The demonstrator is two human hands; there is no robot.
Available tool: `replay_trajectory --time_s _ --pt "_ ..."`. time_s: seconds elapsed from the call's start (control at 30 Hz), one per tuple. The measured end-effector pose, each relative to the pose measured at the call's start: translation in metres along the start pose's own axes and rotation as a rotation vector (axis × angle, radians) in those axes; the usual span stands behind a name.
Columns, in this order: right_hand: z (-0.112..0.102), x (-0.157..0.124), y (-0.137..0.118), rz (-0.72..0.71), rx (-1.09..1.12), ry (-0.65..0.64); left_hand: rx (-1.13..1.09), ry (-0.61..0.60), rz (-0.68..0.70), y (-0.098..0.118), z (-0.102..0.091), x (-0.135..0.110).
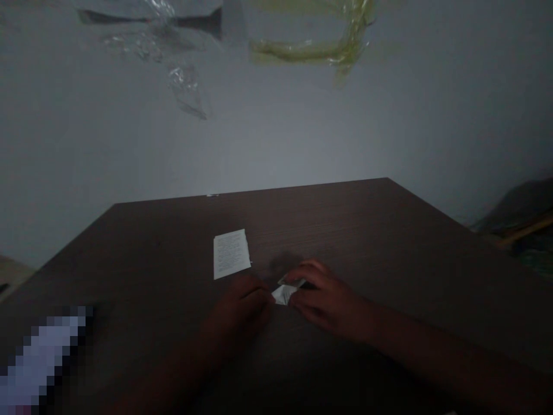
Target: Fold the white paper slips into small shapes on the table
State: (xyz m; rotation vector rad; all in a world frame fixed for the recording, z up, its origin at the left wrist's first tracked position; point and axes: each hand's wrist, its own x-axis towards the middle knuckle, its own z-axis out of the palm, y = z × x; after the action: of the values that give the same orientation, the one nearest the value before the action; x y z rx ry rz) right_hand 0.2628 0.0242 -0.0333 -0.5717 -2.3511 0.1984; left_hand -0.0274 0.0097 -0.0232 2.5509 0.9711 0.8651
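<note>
Between my two hands, just above or on the table, is a small piece of folded white paper [283, 294]. My left hand [247, 305] has its fingers closed at the paper's left edge. My right hand [325, 297] pinches the paper from the right, thumb below and fingers over the top. The fingers cover part of the paper, so its full shape is hidden. A flat sheet of printed paper [232, 254] lies beyond my left hand, its lines of text too small to read.
The dark wooden table [328, 225] meets a pale wall [280, 132] with tape and clear plastic stuck on it. A blurred, pixelated bright object [43, 357] lies at the near left. A small white scrap [212, 195] sits at the back edge. Dark items [527, 213] stand off the right side.
</note>
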Motion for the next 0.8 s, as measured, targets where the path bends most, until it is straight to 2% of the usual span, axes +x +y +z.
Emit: replay_trajectory --time_s 0.3,0.57,0.8 --pt "-0.001 0.001 -0.002 -0.040 0.013 0.010 -0.108 -0.016 -0.134 0.017 -0.003 0.005" --pt "0.001 0.002 -0.002 -0.006 0.008 0.045 -0.091 -0.005 -0.044 0.010 0.003 0.004" --pt "0.003 0.001 0.000 0.027 0.032 0.041 -0.024 -0.075 -0.021 0.010 -0.001 0.002"
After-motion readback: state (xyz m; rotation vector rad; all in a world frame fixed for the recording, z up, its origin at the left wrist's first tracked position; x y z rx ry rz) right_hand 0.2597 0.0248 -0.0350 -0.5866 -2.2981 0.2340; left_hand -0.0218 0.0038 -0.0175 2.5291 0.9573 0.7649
